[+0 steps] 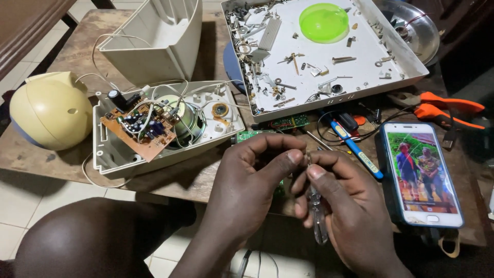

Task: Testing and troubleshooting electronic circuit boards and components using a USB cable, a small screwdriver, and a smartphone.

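Pinching a tiny part, too small to identify, between thumb and forefinger, my left hand (257, 170) meets my right hand (334, 206) above the table's near edge. My right hand grasps a slim tool (317, 219) with a clear handle; its shaft rises to the pinched part, and its handle hangs below my palm. Both hands are closed, fingertips touching.

Just behind my hands lie two small green boards (290, 122), and beside them a blue pen (355, 149). To the right, a phone (423, 172) lies face up with its screen lit, near orange pliers (447, 105). To the left, an opened white casing (154, 136) holds a brown circuit board (139, 128), a speaker (185, 116) and tangled wires. Further left rests a cream round shell (49, 110). Behind the casing stands a white housing (154, 41). A white tray (329, 51) at the back carries screws, small metal parts and a green disc (324, 23). All rest on a worn wooden table (67, 46).
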